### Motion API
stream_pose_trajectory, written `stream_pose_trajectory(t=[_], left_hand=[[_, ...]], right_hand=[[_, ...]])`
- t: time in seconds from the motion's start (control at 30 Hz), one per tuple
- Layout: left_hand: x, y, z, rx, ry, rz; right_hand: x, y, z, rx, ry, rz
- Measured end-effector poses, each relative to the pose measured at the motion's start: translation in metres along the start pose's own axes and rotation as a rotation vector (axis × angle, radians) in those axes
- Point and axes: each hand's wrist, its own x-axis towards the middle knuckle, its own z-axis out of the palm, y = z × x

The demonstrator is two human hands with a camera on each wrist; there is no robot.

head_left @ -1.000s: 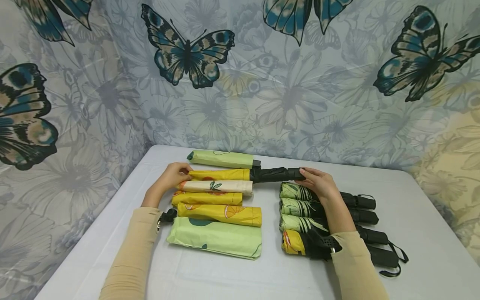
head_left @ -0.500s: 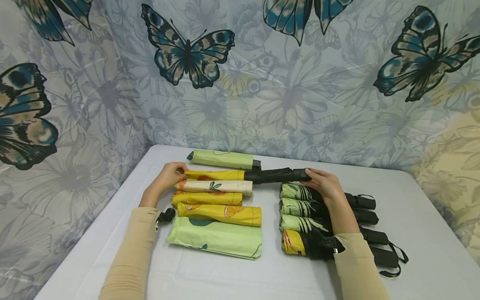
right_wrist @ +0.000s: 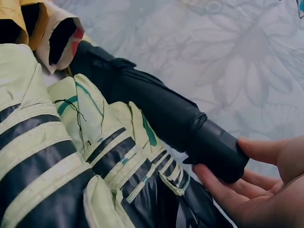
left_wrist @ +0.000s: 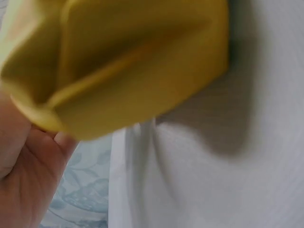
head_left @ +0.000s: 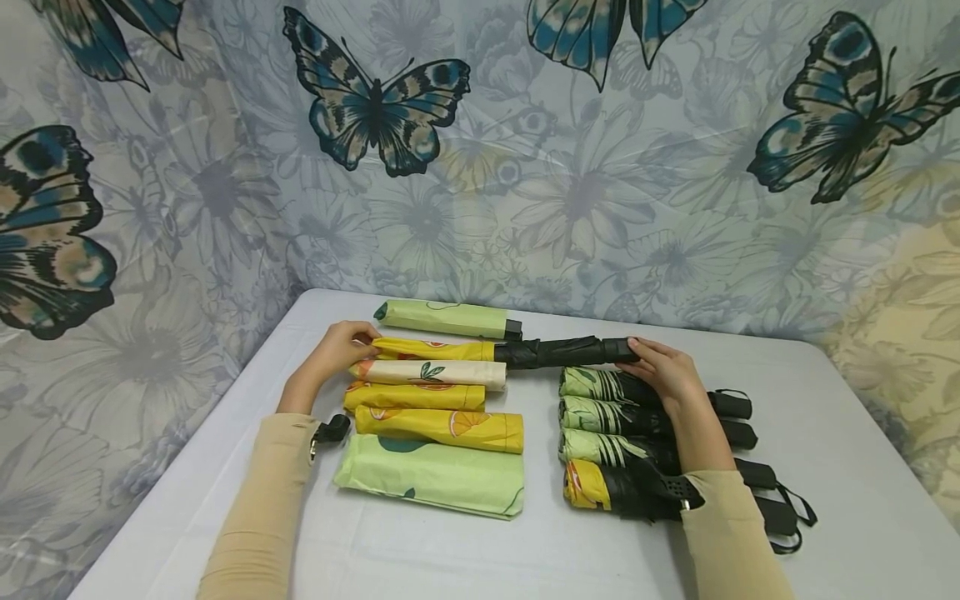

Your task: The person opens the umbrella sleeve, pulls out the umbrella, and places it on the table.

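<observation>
A folded black umbrella (head_left: 555, 352) lies level above the table, its left part hidden inside a yellow sleeve (head_left: 438, 348). My left hand (head_left: 336, 354) pinches the sleeve's closed-looking left end; the left wrist view shows the yellow cloth (left_wrist: 142, 66) large and blurred beside that hand. At the other end, my right hand (head_left: 670, 377) holds the black handle (right_wrist: 218, 149) between thumb and fingers. Just in front of the held sleeve lies a cream sleeve (head_left: 450, 374) with a leaf print.
Two yellow sleeves (head_left: 442, 425) and a wide green one (head_left: 431, 475) lie nearer on the left. A green-sleeved umbrella (head_left: 442, 317) lies at the back. Several folded umbrellas (head_left: 588, 414) with green or yellow ends are lined up below my right arm on the white table (head_left: 450, 558).
My right hand has moved right with the umbrella's handle, and more of the black umbrella shows outside the yellow sleeve. My left hand has shifted slightly left with the sleeve.
</observation>
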Motion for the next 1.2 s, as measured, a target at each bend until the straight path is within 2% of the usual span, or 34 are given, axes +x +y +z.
stream_pose_trajectory(t=[0.47,0.9,1.2], left_hand=[[0.002,-0.0043,0.0028,0.008,0.007,-0.003],[0.0034,-0.0065,0.0041,0.02,-0.019,-0.009],[0.0051,-0.0043,0.0068,0.022,-0.023,-0.003]], right_hand=[[0.0003,0.0015,-0.0009,0.052,-0.011,-0.001],[-0.0015,0.0017,-0.004,0.049,-0.027,-0.067],[-0.0017,0.001,-0.0065,0.096,-0.005,-0.093]])
